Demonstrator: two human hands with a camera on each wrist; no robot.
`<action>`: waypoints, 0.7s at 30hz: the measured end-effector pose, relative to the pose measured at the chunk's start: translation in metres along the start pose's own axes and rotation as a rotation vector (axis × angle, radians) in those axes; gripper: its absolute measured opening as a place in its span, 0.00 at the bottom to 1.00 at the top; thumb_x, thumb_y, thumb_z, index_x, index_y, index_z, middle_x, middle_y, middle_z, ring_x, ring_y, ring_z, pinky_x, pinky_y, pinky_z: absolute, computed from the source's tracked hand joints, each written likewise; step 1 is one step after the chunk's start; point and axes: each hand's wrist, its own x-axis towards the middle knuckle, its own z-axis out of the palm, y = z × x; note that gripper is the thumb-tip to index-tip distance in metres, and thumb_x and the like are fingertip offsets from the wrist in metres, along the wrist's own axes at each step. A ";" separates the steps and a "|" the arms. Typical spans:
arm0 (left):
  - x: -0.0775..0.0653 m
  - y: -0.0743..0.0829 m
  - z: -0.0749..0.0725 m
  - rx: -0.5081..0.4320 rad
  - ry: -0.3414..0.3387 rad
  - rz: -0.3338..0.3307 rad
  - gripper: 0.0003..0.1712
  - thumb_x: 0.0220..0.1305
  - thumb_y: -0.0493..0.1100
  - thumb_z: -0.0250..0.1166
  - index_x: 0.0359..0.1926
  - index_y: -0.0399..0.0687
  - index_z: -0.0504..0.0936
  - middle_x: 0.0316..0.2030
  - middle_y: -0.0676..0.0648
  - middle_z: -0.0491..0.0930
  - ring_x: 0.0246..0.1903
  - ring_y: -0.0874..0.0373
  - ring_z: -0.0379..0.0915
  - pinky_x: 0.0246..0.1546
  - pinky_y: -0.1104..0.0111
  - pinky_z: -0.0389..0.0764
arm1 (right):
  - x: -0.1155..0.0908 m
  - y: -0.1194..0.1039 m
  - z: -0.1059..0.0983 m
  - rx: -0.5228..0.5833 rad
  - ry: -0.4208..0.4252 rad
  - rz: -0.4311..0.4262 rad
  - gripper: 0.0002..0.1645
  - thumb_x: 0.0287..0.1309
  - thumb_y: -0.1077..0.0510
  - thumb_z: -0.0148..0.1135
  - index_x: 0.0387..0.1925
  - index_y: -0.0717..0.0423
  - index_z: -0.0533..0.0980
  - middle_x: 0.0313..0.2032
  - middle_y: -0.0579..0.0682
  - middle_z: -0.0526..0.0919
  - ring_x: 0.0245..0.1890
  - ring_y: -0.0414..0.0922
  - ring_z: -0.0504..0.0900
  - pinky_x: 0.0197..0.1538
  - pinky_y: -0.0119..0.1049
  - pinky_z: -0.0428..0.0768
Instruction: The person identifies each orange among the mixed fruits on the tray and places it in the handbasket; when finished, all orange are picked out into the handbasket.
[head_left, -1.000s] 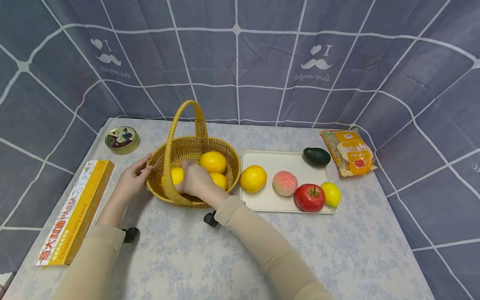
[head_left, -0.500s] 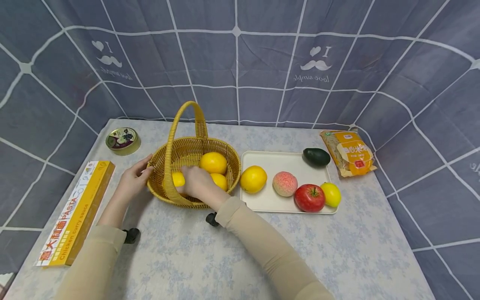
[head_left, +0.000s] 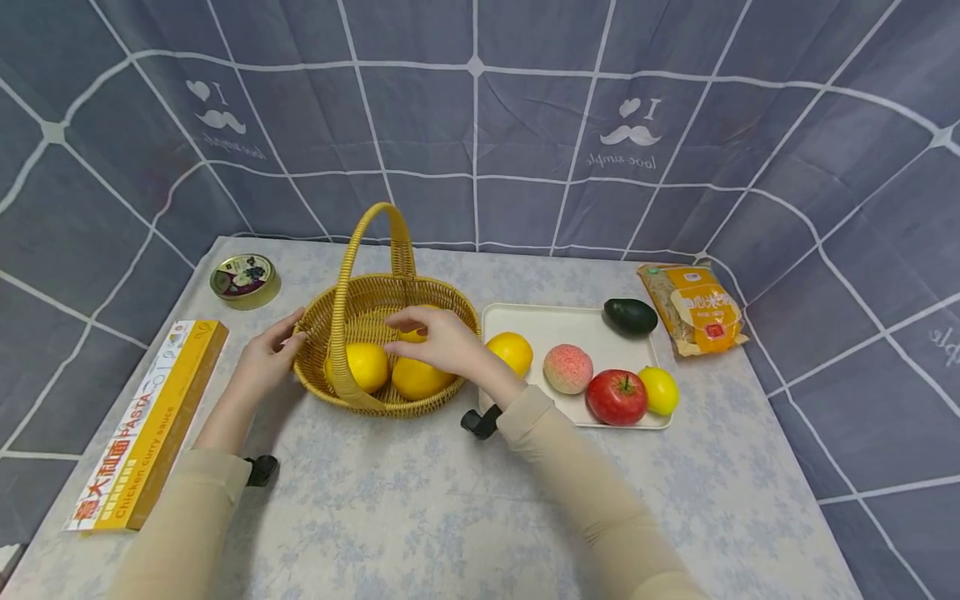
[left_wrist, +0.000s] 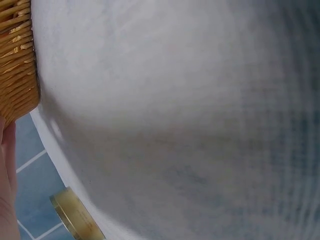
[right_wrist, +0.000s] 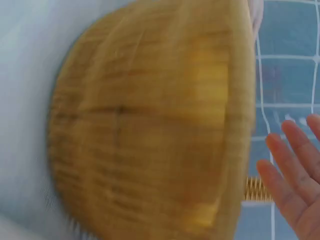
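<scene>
A yellow wicker basket [head_left: 405,409] with a tall arched handle stands left of centre, holding 3 yellow-orange fruits. One fruit [head_left: 367,367] lies beside the handle, another fruit [head_left: 417,381] to its right, and the third is largely covered by my right hand [head_left: 447,340]. That hand hovers over the basket's right side, fingers extended and nothing held; the right wrist view shows its spread fingers beyond the blurred rim. At the basket's left end my left hand [head_left: 268,358] holds the rim between thumb and fingers; the left wrist view catches only part of it.
Right of the basket, a cream tray [head_left: 540,318] carries a yellow-orange fruit [head_left: 512,352], peach [head_left: 567,369], red apple [head_left: 617,397], lemon [head_left: 660,390] and dark green avocado [head_left: 630,317]. An orange food packet [head_left: 697,308] lies beyond. Leftward are a round tin [head_left: 245,282] and pasta box [head_left: 150,425].
My right hand has let go of the fruit in the basket, risen and drawn back to the right, its fingers now extended. My left hand has stayed at the rim.
</scene>
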 end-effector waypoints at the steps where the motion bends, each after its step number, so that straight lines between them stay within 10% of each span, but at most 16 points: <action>1: 0.000 0.000 0.000 0.004 0.001 0.002 0.34 0.77 0.57 0.42 0.78 0.55 0.49 0.72 0.30 0.57 0.65 0.30 0.61 0.60 0.41 0.69 | -0.004 0.004 -0.006 0.012 0.005 -0.002 0.27 0.63 0.47 0.65 0.61 0.51 0.76 0.58 0.46 0.81 0.58 0.43 0.78 0.63 0.36 0.75; 21: -0.001 0.001 -0.001 -0.002 -0.009 -0.014 0.35 0.77 0.59 0.41 0.78 0.56 0.48 0.73 0.31 0.55 0.66 0.30 0.60 0.62 0.40 0.67 | -0.072 0.075 -0.085 0.038 0.107 0.143 0.27 0.62 0.52 0.66 0.61 0.54 0.75 0.61 0.53 0.77 0.63 0.54 0.74 0.67 0.49 0.72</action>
